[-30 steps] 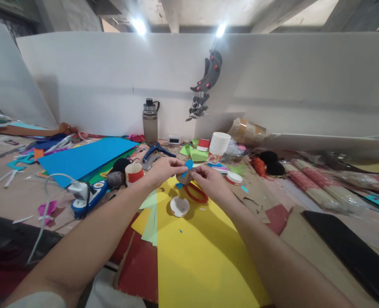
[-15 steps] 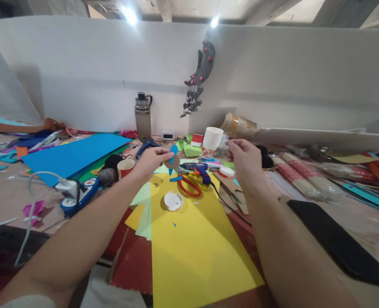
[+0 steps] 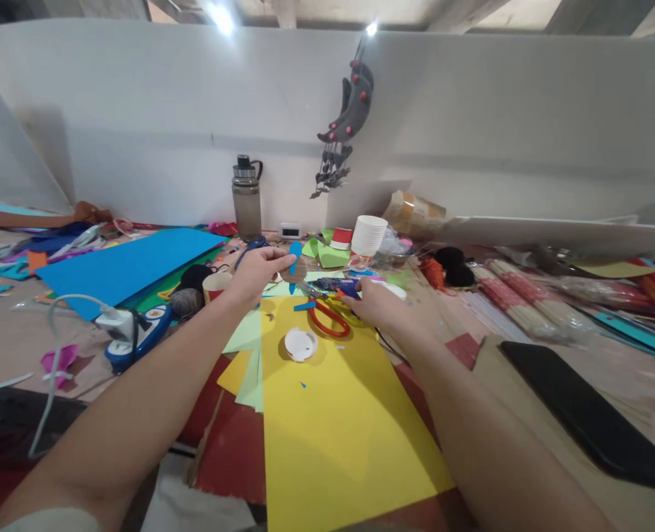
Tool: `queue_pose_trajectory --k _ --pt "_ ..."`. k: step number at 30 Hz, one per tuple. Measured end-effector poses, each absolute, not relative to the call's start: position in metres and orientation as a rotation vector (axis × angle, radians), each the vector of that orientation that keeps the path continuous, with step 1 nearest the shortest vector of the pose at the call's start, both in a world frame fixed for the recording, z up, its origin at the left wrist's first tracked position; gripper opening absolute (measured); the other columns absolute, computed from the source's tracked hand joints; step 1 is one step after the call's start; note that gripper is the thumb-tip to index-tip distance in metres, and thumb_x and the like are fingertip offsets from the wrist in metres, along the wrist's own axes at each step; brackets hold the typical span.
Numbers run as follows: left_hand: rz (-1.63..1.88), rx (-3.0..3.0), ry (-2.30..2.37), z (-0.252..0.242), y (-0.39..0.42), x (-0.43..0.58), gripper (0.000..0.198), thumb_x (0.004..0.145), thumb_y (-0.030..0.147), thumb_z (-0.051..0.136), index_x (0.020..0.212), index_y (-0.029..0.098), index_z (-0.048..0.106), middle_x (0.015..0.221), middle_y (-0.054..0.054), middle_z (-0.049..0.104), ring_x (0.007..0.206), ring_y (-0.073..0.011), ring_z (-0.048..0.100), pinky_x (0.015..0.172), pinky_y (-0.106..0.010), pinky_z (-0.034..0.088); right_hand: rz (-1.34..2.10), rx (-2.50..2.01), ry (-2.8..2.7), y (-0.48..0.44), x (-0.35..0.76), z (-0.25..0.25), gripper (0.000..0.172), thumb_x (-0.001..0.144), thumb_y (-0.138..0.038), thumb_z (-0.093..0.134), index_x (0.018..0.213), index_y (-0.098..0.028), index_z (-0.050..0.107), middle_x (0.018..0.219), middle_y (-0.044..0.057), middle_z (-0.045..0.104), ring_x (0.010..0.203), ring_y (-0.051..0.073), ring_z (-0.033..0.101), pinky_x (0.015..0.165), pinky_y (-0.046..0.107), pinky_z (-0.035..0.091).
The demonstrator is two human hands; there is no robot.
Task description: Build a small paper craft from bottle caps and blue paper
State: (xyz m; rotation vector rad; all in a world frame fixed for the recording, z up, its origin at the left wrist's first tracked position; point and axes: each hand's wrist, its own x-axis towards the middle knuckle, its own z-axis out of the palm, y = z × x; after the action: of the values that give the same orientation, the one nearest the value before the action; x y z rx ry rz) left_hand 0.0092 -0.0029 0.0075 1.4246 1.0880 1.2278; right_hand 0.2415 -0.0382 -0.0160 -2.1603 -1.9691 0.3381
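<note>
From the head view, I see the left hand in a narrow fingertip grip on a blue cutout, up near the far end of the yellow sheet on the counter. It looks like light, easily creased paper, best pinched by its edge. The right hand is at the glue gun, likely rigid and best taken by its handle; whether that grip has closed, I can't tell.

Both bare arms stretch forward from the lower corners, converging toward the middle; the left forearm slants up to the right, the right forearm up to the left. The left hand pinches thumb against forefinger; the right hand, slightly lower, points inward, fingers bent, their closure unclear
</note>
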Motion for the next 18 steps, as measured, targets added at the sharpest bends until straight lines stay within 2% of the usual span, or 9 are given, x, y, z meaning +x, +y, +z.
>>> queue_pose_trajectory --k 2,6,13,18 --pt "1.228 1.417 1.098 0.008 -0.004 0.010 0.030 0.062 0.042 0.079 0.074 0.016 0.071 0.065 0.000 0.060 0.054 -0.0074 0.040 0.053 -0.026 0.027 0.370 -2.196 -1.977 -0.037 0.236 -0.024 0.044 0.086 -0.034 0.054 0.123 -0.011 0.051 0.106 0.022 0.070 0.091 0.031 0.068 0.069 0.034 0.045" --pt "1.230 1.419 1.099 0.007 -0.003 0.010 0.031 0.061 0.043 0.080 0.072 0.016 0.071 0.064 0.000 0.059 0.054 -0.0075 0.039 0.054 -0.026 0.027 0.325 -2.160 -1.783 -0.033 0.234 -0.028 0.046 0.085 -0.018 0.045 0.130 -0.008 0.042 0.102 0.023 0.070 0.087 0.030 0.068 0.068 0.034 0.045" --pt "1.216 1.402 1.051 -0.006 0.007 0.010 0.033 0.059 0.044 0.082 0.071 0.016 0.071 0.068 -0.002 0.064 0.058 -0.0105 0.049 0.056 -0.026 0.033 0.198 -1.948 -1.437 -0.034 0.247 -0.007 0.048 0.086 -0.022 0.043 0.133 -0.011 0.039 0.105 0.020 0.068 0.086 0.029 0.065 0.074 0.036 0.047" --pt "1.216 1.405 1.060 -0.007 0.009 0.010 0.030 0.062 0.044 0.080 0.073 0.017 0.071 0.070 -0.002 0.065 0.059 -0.0102 0.050 0.057 -0.026 0.034 0.121 -1.972 -1.182 -0.038 0.277 0.015 0.048 0.083 -0.022 0.046 0.130 -0.013 0.041 0.101 0.018 0.067 0.083 0.028 0.064 0.075 0.036 0.046"
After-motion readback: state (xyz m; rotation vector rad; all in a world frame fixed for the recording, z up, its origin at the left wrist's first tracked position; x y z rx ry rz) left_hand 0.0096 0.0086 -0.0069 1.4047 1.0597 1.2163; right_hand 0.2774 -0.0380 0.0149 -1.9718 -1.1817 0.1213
